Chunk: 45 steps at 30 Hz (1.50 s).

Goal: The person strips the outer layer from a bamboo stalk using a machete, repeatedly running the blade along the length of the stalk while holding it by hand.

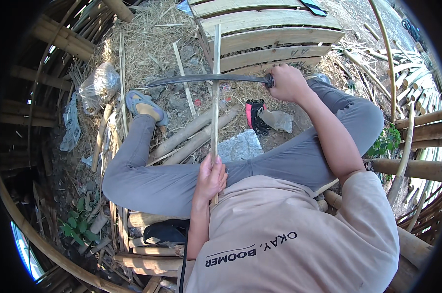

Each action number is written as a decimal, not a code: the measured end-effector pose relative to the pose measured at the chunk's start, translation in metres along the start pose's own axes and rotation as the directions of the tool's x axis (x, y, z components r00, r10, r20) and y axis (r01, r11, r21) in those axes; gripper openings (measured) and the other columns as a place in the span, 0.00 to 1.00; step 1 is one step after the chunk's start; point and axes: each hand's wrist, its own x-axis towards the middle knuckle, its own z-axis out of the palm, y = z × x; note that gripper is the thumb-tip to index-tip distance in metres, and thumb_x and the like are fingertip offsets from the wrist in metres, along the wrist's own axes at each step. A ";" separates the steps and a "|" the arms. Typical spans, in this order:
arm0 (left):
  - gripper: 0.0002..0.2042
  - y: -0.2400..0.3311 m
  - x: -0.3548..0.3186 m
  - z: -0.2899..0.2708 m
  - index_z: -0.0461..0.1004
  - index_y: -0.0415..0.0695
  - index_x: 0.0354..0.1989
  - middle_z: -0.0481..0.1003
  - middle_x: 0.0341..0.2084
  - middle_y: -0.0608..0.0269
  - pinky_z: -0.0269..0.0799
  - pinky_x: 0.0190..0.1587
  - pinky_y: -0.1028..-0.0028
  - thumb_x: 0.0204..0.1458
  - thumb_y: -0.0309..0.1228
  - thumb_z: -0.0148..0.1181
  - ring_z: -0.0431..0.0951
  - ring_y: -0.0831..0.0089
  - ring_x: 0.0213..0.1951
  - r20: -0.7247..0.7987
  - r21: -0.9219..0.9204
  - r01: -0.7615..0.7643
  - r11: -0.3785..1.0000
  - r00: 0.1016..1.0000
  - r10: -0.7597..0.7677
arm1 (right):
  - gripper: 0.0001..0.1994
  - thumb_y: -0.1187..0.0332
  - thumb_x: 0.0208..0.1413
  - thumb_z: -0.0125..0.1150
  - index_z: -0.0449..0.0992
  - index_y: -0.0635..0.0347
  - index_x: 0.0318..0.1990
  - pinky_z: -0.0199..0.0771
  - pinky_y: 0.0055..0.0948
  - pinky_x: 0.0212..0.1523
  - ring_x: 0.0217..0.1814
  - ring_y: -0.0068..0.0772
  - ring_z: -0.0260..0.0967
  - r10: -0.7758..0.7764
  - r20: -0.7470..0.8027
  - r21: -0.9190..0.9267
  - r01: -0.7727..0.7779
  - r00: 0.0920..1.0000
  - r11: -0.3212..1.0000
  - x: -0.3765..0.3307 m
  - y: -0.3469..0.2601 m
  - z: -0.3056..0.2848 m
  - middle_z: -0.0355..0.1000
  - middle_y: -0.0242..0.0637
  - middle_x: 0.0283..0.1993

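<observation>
Head view: left hand (pixel 212 175) grips one bamboo strip (pixel 215 112), frame centre; right hand (pixel 287 84) clenched on one machete (pixel 182 79), blade crossing strip, upper centre; two bamboo poles (pixel 182 133) and one stone block (pixel 240 145) around strip, centre; slatted table (pixel 279 39) carrying one phone (pixel 312 7), upper right; clear plastic bag (pixel 102 84), upper left, contents unclear

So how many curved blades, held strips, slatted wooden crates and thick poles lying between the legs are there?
Curved blade: 1
Held strip: 1
Slatted wooden crate: 1
Thick poles between the legs: 2
Total: 5
</observation>
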 end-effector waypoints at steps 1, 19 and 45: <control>0.10 -0.001 0.003 0.000 0.61 0.47 0.41 0.54 0.11 0.75 0.49 0.09 0.81 0.69 0.41 0.44 0.52 0.86 0.08 -0.027 0.029 0.013 1.000 1.000 -0.012 | 0.10 0.67 0.38 0.60 0.80 0.62 0.28 0.79 0.47 0.44 0.39 0.55 0.77 0.001 0.004 0.001 -0.001 1.000 1.000 0.001 0.002 0.003 0.77 0.54 0.34; 0.15 0.003 0.006 0.000 0.58 0.51 0.32 0.52 0.11 0.75 0.47 0.07 0.82 0.69 0.44 0.43 0.50 0.87 0.08 -0.060 0.000 0.095 0.995 0.994 -0.095 | 0.12 0.66 0.35 0.64 0.81 0.63 0.30 0.81 0.45 0.44 0.38 0.54 0.79 0.077 0.013 -0.014 -0.077 0.997 0.997 0.019 0.001 0.039 0.78 0.54 0.32; 0.12 0.000 0.005 -0.001 0.59 0.49 0.36 0.53 0.12 0.76 0.48 0.09 0.81 0.69 0.42 0.45 0.51 0.87 0.08 -0.024 0.035 0.094 0.995 0.995 -0.093 | 0.10 0.65 0.35 0.63 0.80 0.61 0.26 0.80 0.45 0.40 0.33 0.54 0.78 -0.085 -0.086 -0.067 0.079 0.993 0.995 0.023 0.000 0.039 0.77 0.52 0.27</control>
